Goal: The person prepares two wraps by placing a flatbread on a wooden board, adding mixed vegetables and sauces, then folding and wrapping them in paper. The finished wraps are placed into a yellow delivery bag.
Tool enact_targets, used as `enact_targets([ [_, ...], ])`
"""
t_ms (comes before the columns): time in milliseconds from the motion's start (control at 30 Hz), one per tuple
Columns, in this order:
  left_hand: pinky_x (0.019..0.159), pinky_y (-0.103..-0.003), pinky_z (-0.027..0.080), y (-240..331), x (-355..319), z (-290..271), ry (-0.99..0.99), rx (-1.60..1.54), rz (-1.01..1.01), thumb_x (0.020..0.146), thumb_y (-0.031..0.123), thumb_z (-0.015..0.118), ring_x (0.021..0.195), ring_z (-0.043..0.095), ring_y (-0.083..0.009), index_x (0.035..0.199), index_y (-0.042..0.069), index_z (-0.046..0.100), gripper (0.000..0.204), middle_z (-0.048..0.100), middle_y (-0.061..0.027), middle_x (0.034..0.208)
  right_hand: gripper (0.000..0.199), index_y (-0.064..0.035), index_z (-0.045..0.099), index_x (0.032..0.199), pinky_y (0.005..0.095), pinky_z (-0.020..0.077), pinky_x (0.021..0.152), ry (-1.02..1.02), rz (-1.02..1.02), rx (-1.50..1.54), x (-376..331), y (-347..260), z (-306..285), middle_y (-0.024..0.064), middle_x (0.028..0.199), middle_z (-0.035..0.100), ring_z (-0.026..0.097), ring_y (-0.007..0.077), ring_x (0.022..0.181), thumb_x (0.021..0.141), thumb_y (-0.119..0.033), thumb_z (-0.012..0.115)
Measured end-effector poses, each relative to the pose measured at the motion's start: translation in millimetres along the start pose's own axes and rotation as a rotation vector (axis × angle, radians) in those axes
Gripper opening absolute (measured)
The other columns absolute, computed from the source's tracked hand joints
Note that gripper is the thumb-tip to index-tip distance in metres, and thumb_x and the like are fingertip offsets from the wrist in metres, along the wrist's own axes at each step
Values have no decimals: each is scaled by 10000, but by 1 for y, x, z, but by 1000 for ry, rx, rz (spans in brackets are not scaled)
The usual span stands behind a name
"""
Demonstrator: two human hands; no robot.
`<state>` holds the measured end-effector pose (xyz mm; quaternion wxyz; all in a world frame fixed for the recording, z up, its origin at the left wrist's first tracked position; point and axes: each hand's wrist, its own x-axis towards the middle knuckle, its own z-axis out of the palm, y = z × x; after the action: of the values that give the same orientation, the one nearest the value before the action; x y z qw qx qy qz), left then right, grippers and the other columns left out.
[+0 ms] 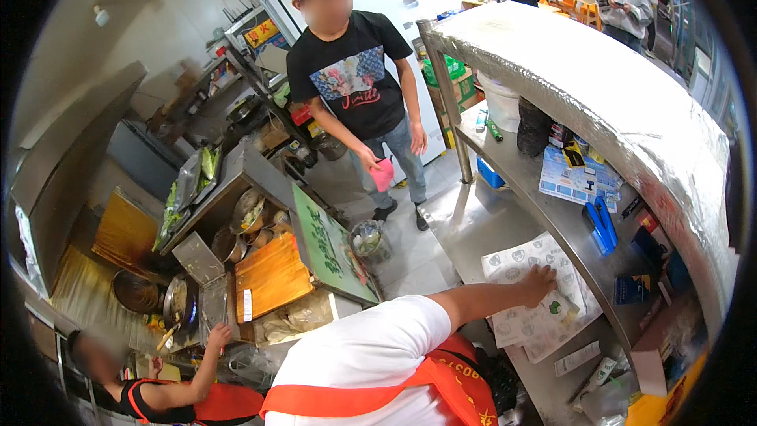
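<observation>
My left arm, in a white short sleeve, reaches across to the right. At its end my left hand (538, 287) rests palm down on patterned white paper sheets (516, 262), its fingers somewhat apart. These sheets lie overlapping on a metal counter (457, 221). Just beside the hand, on the paper, is a small green-and-white item (560, 308) whose kind I cannot make out. A narrow printed slip (576, 358) lies on the counter nearer to me. My right hand is out of the picture.
A metal shelf above the counter carries a blue stapler-like tool (601, 226) and a printed sheet (579, 177). One person (355, 79) stands ahead holding a pink cloth (383, 175). Lower left, another person (165, 386) works by a wok (180, 304) and a wooden board (273, 274).
</observation>
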<state>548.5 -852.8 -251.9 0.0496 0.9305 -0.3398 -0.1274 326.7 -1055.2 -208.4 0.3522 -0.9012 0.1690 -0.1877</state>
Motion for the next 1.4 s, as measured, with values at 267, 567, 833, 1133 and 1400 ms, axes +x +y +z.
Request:
enact_targets([
  [267, 1059, -690, 231, -16, 16, 31, 60, 85, 52, 782, 233, 643, 1379, 335, -370, 1390, 64, 448, 661, 381, -192, 1482, 79, -67, 626, 909, 403, 515, 799, 103, 13, 3, -40, -87, -12, 132, 975, 653, 630, 338, 942, 858, -119, 658],
  [567, 1133, -532, 274, -13, -74, -46, -262, -1367, 362, 877, 441, 550, 1373, 365, -400, 1465, 93, 394, 700, 388, -207, 1498, 122, -27, 600, 978, 291, 509, 705, -194, 228, 505, -36, -163, 18, 107, 912, 676, 647, 181, 781, 921, -125, 644],
  [833, 1141, -512, 277, -25, -122, -42, -1070, -2623, 252, 917, 737, 331, 1422, 312, -387, 1522, 84, 291, 891, 308, -229, 1547, 188, -67, 467, 914, 229, 448, 681, 201, 491, 705, -34, -143, 33, -1, 823, 583, 521, 70, 726, 1007, -188, 578],
  [1133, 1002, -390, 443, -21, -127, -43, -573, -2353, 52, 1023, 419, 451, 1202, 565, -275, 1351, 30, 504, 512, 567, -189, 1336, 165, -68, 469, 933, 227, 431, 596, 103, 442, 707, -34, -117, 21, 8, 809, 577, 494, 62, 671, 999, -168, 583],
  [1400, 729, -263, 456, 6, -125, -42, -285, -1817, -187, 963, 300, 635, 795, 578, -102, 942, 73, 612, 229, 647, -14, 871, 358, 9, 525, 1183, 381, 491, 787, 247, -37, -324, -20, -172, 31, 182, 1022, 601, 598, 338, 929, 899, -153, 671],
])
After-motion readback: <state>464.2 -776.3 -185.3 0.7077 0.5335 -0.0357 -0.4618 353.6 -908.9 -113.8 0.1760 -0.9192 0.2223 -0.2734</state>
